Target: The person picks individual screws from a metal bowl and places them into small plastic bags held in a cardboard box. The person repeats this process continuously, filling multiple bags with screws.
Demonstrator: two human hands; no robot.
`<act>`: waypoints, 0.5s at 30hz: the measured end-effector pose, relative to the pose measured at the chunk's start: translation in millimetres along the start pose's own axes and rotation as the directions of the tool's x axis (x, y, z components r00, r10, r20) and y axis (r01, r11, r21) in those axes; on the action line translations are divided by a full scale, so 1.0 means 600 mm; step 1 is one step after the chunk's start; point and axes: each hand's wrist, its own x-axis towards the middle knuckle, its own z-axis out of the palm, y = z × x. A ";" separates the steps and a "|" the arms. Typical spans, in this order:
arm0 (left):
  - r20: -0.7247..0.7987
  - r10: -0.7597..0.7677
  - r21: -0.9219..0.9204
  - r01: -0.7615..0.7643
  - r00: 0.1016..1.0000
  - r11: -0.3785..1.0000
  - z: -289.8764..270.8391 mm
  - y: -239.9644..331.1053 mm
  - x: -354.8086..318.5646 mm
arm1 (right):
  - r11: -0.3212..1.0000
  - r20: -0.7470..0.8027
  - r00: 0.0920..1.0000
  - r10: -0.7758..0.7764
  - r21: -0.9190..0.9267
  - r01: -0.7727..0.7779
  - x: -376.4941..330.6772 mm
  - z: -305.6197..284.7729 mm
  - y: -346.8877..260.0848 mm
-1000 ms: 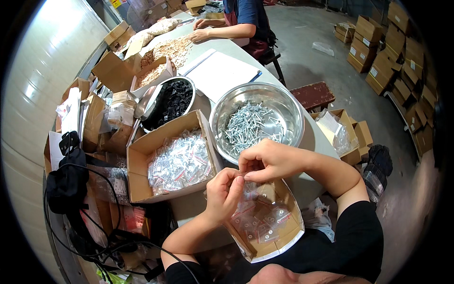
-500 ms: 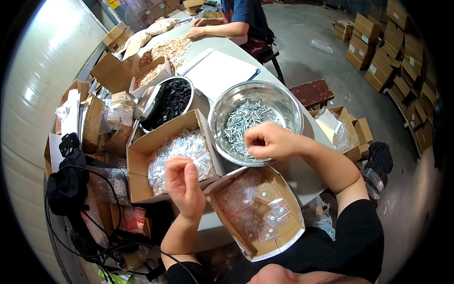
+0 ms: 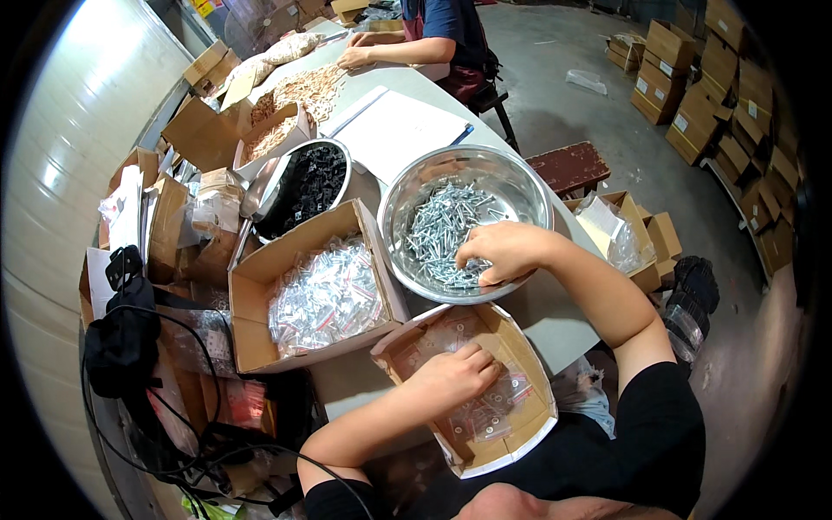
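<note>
My right hand (image 3: 507, 250) reaches into a steel bowl (image 3: 533, 186). Its thumb and fingers are apart, the tips at the edge of a heap of silver screws (image 3: 442, 221). Over a shallow cardboard box (image 3: 536, 425) in front of my body, my left hand (image 3: 459, 373) has its fingers bent down and pressed together; what they hold, if anything, is hidden. Small clear zip bags (image 3: 490, 420) with little white round pieces lie in that box. To the left, a larger cardboard box (image 3: 251, 299) is heaped with bags of silver hardware (image 3: 325, 299).
A pot of black parts (image 3: 312, 186) stands behind the large box. Papers (image 3: 399, 130) and a pile of wooden pieces (image 3: 312, 87) lie farther back, near a person's hands (image 3: 355, 52). Cables (image 3: 191, 381) hang at left; a stool (image 3: 568, 169) and cartons (image 3: 685, 121) are right.
My left hand has moved right and down, from above the bag-filled box into the shallow box. My right hand has lowered into the screws, its curled fingers parting.
</note>
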 end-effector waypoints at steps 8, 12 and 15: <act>-0.322 -0.154 -0.264 0.068 0.934 0.962 -0.013 -0.010 -0.002 | 0.971 -0.041 0.999 0.014 0.237 -0.004 0.005 0.002 0.015; -0.253 -0.398 -0.784 0.055 0.882 0.619 -0.029 -0.031 -0.005 | 0.885 -0.086 0.996 0.020 0.465 0.023 0.008 0.000 0.025; -0.121 -0.514 -0.936 0.075 0.849 0.344 -0.016 -0.035 -0.010 | 0.791 -0.186 0.982 -0.026 0.596 0.134 0.014 0.000 0.040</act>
